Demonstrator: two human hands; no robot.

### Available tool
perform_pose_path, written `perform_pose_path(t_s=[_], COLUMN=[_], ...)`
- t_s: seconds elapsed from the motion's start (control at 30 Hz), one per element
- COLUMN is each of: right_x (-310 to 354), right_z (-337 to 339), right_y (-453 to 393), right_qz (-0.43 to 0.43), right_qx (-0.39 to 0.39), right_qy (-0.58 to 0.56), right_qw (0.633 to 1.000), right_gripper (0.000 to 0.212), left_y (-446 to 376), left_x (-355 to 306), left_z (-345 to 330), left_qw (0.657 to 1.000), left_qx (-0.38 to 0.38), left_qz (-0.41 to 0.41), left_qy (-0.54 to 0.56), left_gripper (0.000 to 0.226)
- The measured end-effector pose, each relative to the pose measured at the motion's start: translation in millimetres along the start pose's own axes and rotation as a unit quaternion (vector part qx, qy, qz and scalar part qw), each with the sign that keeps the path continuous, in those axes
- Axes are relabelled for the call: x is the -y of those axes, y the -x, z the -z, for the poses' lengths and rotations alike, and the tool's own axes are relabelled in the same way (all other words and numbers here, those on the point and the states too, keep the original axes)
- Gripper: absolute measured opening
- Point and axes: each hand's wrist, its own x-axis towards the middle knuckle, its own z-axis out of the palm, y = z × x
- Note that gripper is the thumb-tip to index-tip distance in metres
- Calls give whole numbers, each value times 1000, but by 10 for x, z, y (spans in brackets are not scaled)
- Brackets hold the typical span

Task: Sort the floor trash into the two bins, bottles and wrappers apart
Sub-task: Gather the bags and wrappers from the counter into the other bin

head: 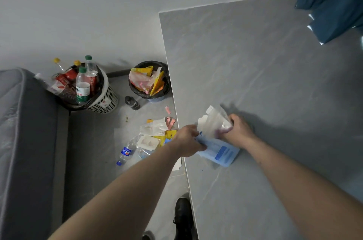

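My right hand grips a bunch of clear and white wrappers above the grey table. My left hand pinches the edge of a light blue pouch lying at the table's left edge. A white perforated bin on the floor holds several bottles. A black-lined bin beside the table holds wrappers. On the floor lie a clear blue-label bottle, a dark bottle and a heap of white and yellow wrappers.
A grey mattress fills the left side. Blue fabric hangs at the top right over the table. My black shoe stands on the floor by the table edge. White wall behind the bins.
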Motion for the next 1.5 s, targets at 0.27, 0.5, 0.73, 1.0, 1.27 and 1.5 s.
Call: perform_pose_path(t_s=[0.27, 0.5, 0.73, 1.0, 1.27, 1.5], right_x=[-20, -131, 219, 1172, 1807, 2285], right_z=[-322, -248, 320, 730, 470, 92], right_y=[74, 452, 1420, 2529, 3161, 3663], right_qz=[-24, 6, 6, 25, -65, -165], right_qx=[43, 139, 193, 130, 8, -99], right_qy=[-85, -108, -206, -239, -238, -367], right_qw=[995, 984, 959, 962, 969, 910], right_gripper=[66, 22, 42, 22, 30, 35], left_y=[188, 486, 1373, 2492, 3288, 3810], left_x=[12, 16, -108, -214, 263, 878], left_z=[-110, -242, 378, 1231, 2035, 2932], left_qw=[984, 969, 953, 951, 923, 896], left_qx=[8, 30, 32, -30, -90, -149], left_qz=[80, 90, 59, 68, 90, 122], left_qy=[159, 227, 296, 300, 364, 399], left_gripper=[15, 22, 39, 13, 31, 18])
